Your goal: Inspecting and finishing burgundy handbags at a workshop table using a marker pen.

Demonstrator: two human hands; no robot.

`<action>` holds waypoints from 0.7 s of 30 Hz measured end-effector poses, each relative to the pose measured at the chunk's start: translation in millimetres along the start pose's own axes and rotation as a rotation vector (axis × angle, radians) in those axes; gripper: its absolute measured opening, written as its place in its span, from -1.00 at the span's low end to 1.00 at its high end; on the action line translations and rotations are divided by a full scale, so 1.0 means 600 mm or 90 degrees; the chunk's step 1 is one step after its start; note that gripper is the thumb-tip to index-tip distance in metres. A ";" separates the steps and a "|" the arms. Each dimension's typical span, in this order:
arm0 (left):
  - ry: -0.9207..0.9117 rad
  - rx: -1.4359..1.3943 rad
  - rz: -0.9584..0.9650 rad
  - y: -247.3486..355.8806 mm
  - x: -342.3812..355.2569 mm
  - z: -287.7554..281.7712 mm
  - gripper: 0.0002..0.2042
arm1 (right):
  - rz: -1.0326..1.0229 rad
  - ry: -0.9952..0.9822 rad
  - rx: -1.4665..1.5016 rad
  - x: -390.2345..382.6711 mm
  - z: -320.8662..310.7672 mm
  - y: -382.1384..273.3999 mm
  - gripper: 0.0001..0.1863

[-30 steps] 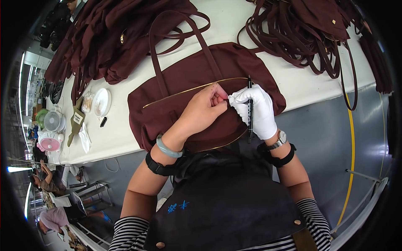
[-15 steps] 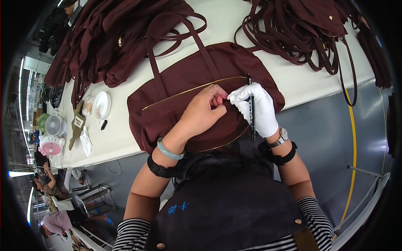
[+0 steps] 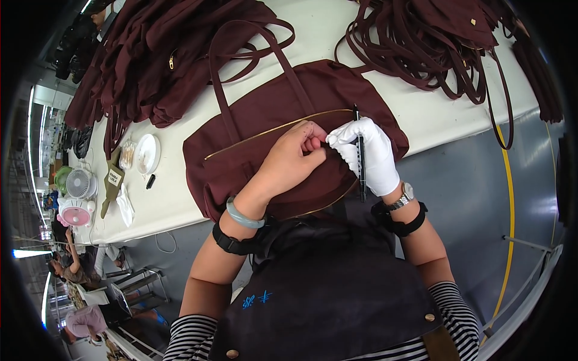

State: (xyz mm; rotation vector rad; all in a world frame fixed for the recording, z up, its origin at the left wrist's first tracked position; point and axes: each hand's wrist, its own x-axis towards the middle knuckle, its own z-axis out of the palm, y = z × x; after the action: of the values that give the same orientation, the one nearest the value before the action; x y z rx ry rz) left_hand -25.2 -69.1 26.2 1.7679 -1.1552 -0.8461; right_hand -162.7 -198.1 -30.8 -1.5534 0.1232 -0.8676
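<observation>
A burgundy bag (image 3: 265, 124) with two long handles and a gold zipper lies on the table in front of me. Bare and curled over its right half is my left hand (image 3: 296, 157), fingertips pinched together. My right hand (image 3: 372, 153), in a white glove, meets it there, thumb and forefinger closed against the left fingertips. A slim black pen (image 3: 362, 171) is tucked through the gloved fingers, standing nearly upright in the picture. Whatever small thing the touching fingertips pinch is hidden between them.
Piled burgundy bags (image 3: 150, 60) cover the table's far left; more bags with tangled straps (image 3: 421, 48) lie far right. A white dish (image 3: 147, 153), cotton swabs (image 3: 127, 154), a black cap (image 3: 151, 181) and small fans (image 3: 76, 211) are at left. People sit beyond the table's left end.
Both hands hold almost the same pose over the bag. The view has shifted very slightly.
</observation>
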 end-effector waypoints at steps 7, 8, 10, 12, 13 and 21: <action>0.010 0.043 0.051 -0.001 0.002 0.007 -0.81 | 0.035 -0.010 0.005 0.001 -0.004 -0.004 -0.93; 0.008 0.024 0.045 -0.005 0.002 0.004 -0.81 | 0.035 -0.009 0.004 0.000 -0.005 -0.009 -0.93; 0.007 0.006 0.039 -0.003 0.002 0.003 -0.80 | 0.127 -0.018 0.074 0.001 -0.005 -0.020 -0.94; 0.017 0.055 0.023 0.004 0.002 0.009 -0.78 | 0.085 -0.009 0.046 0.001 -0.002 -0.010 -0.94; 0.016 0.055 0.022 0.004 0.002 0.010 -0.78 | 0.043 0.000 0.016 0.001 -0.001 -0.007 -0.94; 0.020 0.048 0.056 0.006 -0.001 0.010 -0.76 | 0.020 -0.014 0.016 0.001 -0.002 -0.006 -0.89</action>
State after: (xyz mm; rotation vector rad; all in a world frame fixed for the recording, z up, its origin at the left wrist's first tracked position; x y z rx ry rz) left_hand -32.0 -71.0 26.8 1.7711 -1.2486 -0.7285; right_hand -164.5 -198.5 -27.2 -1.5330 0.1194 -0.8236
